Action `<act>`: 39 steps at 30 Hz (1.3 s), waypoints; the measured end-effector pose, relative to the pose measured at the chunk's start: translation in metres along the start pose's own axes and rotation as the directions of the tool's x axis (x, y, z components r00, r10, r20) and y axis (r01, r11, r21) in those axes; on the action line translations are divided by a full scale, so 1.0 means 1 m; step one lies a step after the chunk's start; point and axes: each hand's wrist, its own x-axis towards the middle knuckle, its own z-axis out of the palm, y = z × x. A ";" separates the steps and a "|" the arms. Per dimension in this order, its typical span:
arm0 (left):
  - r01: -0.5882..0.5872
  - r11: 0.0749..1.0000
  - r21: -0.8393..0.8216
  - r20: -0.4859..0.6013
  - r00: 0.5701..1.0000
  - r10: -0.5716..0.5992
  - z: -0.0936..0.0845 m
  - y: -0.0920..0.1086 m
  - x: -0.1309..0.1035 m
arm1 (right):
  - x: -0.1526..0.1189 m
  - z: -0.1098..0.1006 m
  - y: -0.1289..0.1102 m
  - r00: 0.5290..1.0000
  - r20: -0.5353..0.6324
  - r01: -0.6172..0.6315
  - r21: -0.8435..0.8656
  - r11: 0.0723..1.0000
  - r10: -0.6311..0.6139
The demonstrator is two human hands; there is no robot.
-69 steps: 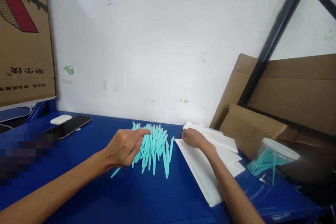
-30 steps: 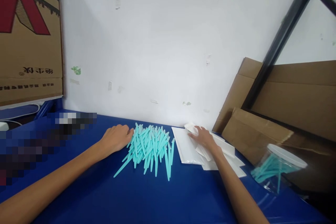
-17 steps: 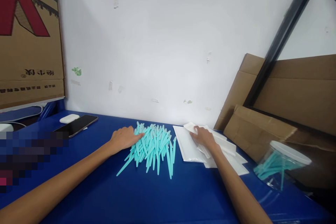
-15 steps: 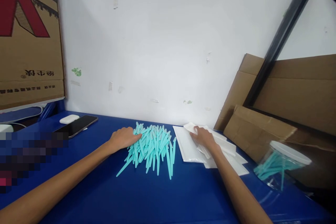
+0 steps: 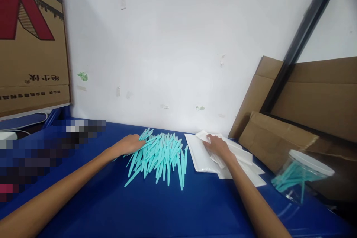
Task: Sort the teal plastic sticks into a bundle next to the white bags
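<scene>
A heap of slim turquoise sticks with pale tips (image 5: 164,154) lies on the blue table (image 5: 156,208). At the heap's left side my left hand (image 5: 129,145) is closed round several of the sticks, whose ends stick out on both sides of it. Right of the heap, white sheets or flat packets (image 5: 203,158) lie overlapped and fanned out. My right hand (image 5: 218,147) rests on them, its fingers bent against a crumpled white piece; whether it grips that piece is unclear.
A clear tub with a white lid (image 5: 302,174), holding turquoise sticks, stands at the right. Cardboard (image 5: 281,134) and a black metal post (image 5: 298,44) are behind it. A printed cardboard box (image 5: 33,55) stands at upper left; a blurred patch covers the left table.
My left hand has closed on some sticks and shifted slightly left with them, tilting them away from the heap. My right hand has hardly moved. The view has turned slightly.
</scene>
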 end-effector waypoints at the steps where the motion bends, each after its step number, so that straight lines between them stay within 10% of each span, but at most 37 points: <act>1: -0.011 1.000 -0.012 0.003 1.000 0.011 -0.002 -0.002 0.000 | 0.000 0.000 0.000 1.000 0.001 0.002 0.000 1.000 -0.002; 12: -0.100 0.976 -0.192 -0.056 0.994 0.090 -0.032 -0.024 0.000 | -0.007 -0.006 -0.005 1.000 -0.005 -0.019 0.044 0.999 0.019; 18: -0.190 0.884 -0.426 -0.127 0.981 0.150 -0.031 -0.014 -0.009 | -0.019 -0.029 -0.028 0.945 -0.306 0.164 0.134 0.977 -0.116; 23: -0.220 0.814 -0.538 -0.147 0.975 0.166 -0.025 -0.001 -0.013 | -0.051 -0.051 -0.079 0.806 -0.515 0.519 0.377 0.767 -0.292; 29: -0.331 0.697 -0.637 -0.239 0.943 0.230 -0.015 0.020 -0.023 | -0.080 -0.065 -0.167 0.866 -0.257 0.417 0.845 0.334 -0.430; 39: -0.429 0.681 -0.593 -0.355 0.899 0.257 -0.008 0.037 -0.039 | -0.061 -0.101 -0.235 0.853 -0.377 0.499 0.793 0.351 -0.361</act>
